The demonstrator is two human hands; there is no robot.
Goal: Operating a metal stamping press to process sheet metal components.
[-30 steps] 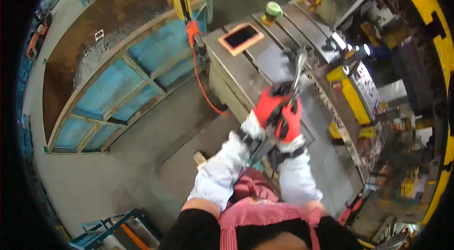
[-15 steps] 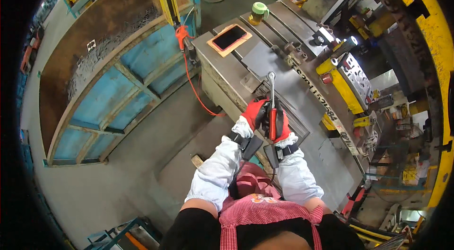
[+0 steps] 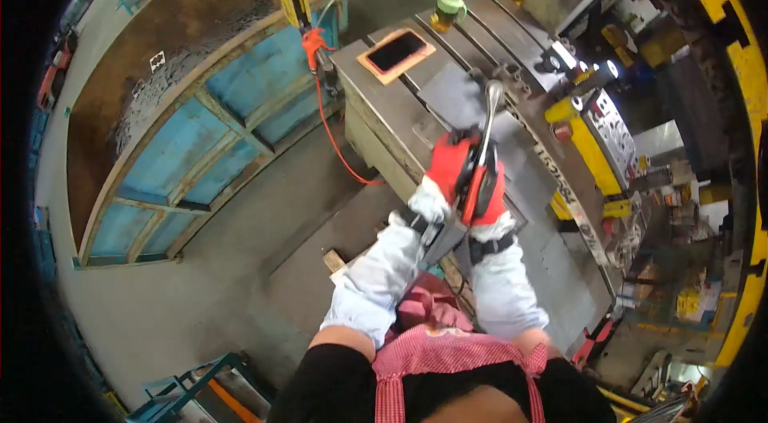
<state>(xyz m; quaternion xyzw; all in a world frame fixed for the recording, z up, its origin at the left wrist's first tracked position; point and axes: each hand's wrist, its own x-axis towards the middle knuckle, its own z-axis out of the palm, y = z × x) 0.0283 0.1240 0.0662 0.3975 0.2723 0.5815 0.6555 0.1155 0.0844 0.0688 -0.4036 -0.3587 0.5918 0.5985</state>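
Note:
My right hand (image 3: 490,197), in a red and black work glove, is closed round the red handle of a ratchet wrench (image 3: 486,128). The wrench points away from me, its round metal head (image 3: 494,92) raised over the steel worktable (image 3: 552,279). Close against the wrench's left side is my left hand (image 3: 450,167), gloved alike, with its dark fingertips curled in near the shaft. What those fingers hold, if anything, is hidden. Under both hands lie flat grey metal plates (image 3: 452,95), partly covered by my gloves and the tool.
A phone (image 3: 398,52) on a brown pad and a green-lidded jug (image 3: 448,11) stand at the table's far side. An orange air gun (image 3: 314,47) hangs by the far left corner. Left is a large blue-sided scrap bin (image 3: 192,151); right, yellow machine tooling (image 3: 588,143).
Both hands and the wrench have moved up and slightly right in the picture. The wrench looks larger and leans further right. My left hand stays beside it.

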